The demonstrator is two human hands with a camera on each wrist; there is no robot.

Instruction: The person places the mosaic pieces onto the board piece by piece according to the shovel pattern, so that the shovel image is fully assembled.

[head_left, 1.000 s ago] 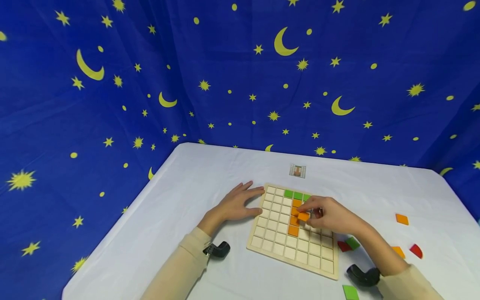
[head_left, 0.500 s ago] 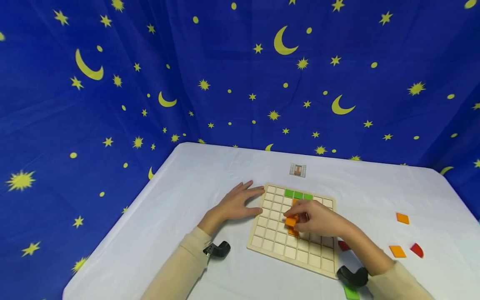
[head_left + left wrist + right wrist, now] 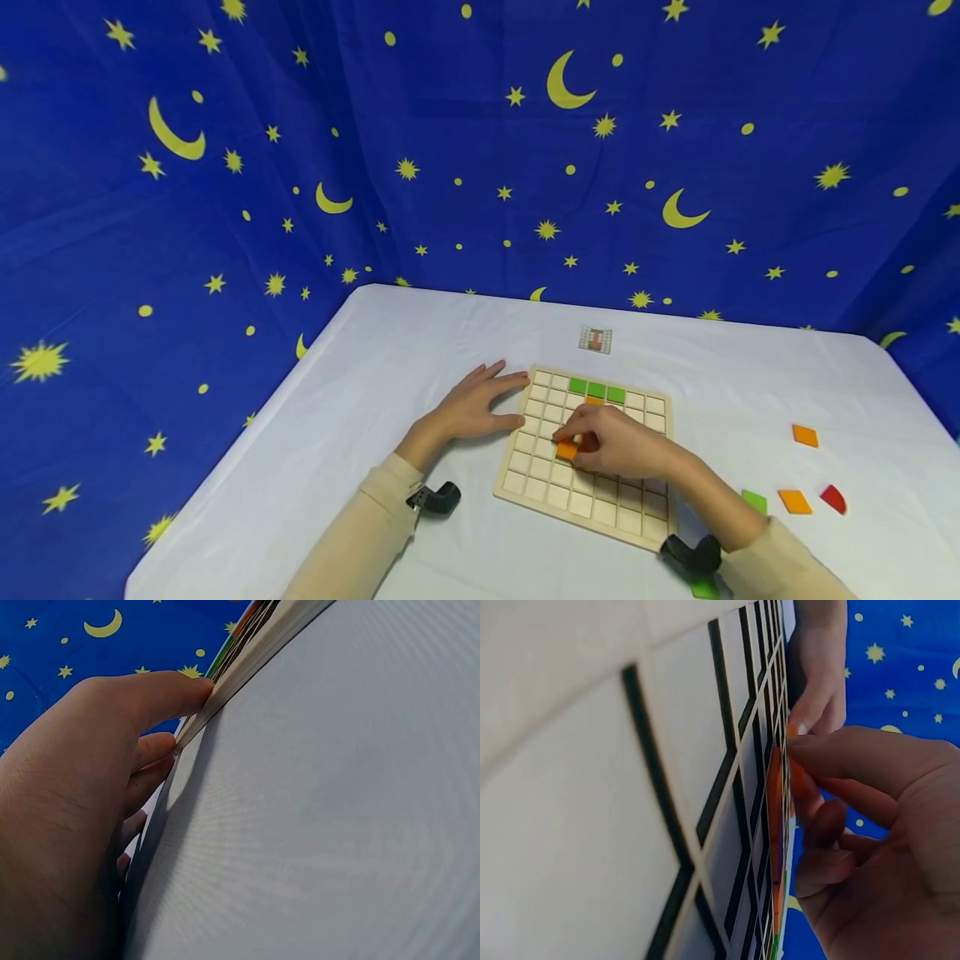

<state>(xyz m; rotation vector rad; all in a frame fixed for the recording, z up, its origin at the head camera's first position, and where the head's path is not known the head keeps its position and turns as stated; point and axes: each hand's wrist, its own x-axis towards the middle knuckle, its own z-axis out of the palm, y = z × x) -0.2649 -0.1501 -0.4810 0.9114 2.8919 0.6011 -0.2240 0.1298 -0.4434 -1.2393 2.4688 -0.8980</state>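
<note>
My right hand (image 3: 618, 442) pinches a square orange tile (image 3: 567, 451) between thumb and fingers, low over the wooden grid board (image 3: 557, 497), left of its middle. Whether the tile touches the board cannot be told. Three green tiles (image 3: 596, 389) fill cells in the top row. Below them, one orange tile (image 3: 594, 401) shows; the hand hides the rest of that column in the head view. At the board's left edge rests my left hand (image 3: 474, 408), fingers spread, thumb and fingertip touching the rim, as the left wrist view of this hand (image 3: 82, 780) also shows.
Behind the board lies a small picture card (image 3: 595, 340). To the right are loose tiles: two orange (image 3: 806, 435), a red quarter-round (image 3: 833, 499) and a green one (image 3: 754, 502). Another green tile (image 3: 703, 588) is partly under the right wrist's black camera mount (image 3: 690, 557).
My right hand has carried the orange tile leftward and slightly nearer, across the orange column. Its forearm now covers the red piece beside the board. My left hand has stayed still.
</note>
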